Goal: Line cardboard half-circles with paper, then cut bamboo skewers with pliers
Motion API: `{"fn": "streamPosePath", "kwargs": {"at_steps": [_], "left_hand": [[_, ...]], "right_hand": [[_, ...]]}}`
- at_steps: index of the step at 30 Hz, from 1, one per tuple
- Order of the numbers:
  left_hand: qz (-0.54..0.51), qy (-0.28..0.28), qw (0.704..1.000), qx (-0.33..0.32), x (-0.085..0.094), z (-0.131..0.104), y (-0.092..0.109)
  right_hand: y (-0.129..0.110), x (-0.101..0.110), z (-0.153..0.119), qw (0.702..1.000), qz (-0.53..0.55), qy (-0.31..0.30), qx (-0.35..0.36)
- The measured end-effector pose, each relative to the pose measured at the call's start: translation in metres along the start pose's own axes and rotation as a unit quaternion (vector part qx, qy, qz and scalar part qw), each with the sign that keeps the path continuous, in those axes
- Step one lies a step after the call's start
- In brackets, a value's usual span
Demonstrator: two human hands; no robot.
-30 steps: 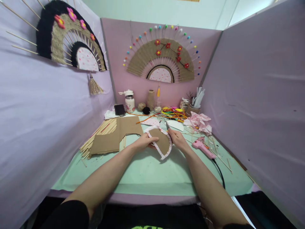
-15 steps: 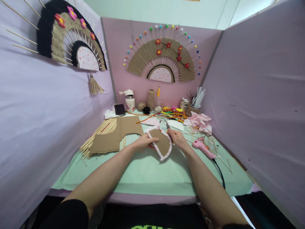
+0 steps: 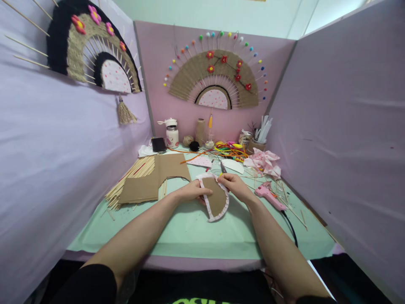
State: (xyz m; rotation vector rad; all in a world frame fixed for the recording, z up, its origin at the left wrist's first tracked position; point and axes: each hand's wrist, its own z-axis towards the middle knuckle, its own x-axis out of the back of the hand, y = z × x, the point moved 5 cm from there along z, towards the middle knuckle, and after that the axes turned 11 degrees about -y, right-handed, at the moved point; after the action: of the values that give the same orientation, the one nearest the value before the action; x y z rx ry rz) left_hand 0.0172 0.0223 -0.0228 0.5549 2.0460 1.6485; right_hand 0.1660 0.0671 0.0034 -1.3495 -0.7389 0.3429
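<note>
A half-round cardboard piece (image 3: 215,197) with pink-white fabric folded over its edge is tilted above the green tabletop. My left hand (image 3: 196,191) grips its straight left side, the thumb lying over the brown face. At its upper right edge, the fingertips of my right hand (image 3: 230,183) are pinched on the fabric border. A thin dark tool (image 3: 223,167) lies or points just beyond my right fingers; whether they touch it is hard to tell. Behind the piece are a dotted fabric scrap (image 3: 201,161) and a white half-round shape (image 3: 233,165).
Cut cardboard (image 3: 139,189) lies over thin sticks (image 3: 117,185) on the left. A pink glue gun (image 3: 268,195) with a black cord is at right, near crumpled pink fabric (image 3: 264,162). A bottle (image 3: 172,136), phone (image 3: 158,145) and colourful strands (image 3: 230,151) stand or lie behind.
The cardboard piece has turned and dropped slightly toward me. My right fingers have come off the dark tool's handle and closed on the fabric edge.
</note>
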Motion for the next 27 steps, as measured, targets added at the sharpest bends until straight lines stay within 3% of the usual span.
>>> {"fn": "streamPosePath", "kwargs": {"at_steps": [9,17,22,27], "left_hand": [[-0.010,0.007,1.000,-0.002,0.000,0.000,0.000],[-0.007,0.031,0.999,-0.006,0.005,-0.003,0.008],[-0.003,0.037,0.999,-0.016,0.010,-0.003,0.007],[-0.039,0.086,0.995,-0.039,0.016,-0.004,0.012]], "right_hand": [[-0.006,0.000,0.002,0.991,-0.113,0.020,0.070],[-0.002,0.001,0.004,0.991,-0.123,0.020,0.057],[-0.002,0.003,0.003,0.990,-0.113,0.060,0.064],[0.005,0.006,0.002,0.996,-0.053,0.064,0.016]]}}
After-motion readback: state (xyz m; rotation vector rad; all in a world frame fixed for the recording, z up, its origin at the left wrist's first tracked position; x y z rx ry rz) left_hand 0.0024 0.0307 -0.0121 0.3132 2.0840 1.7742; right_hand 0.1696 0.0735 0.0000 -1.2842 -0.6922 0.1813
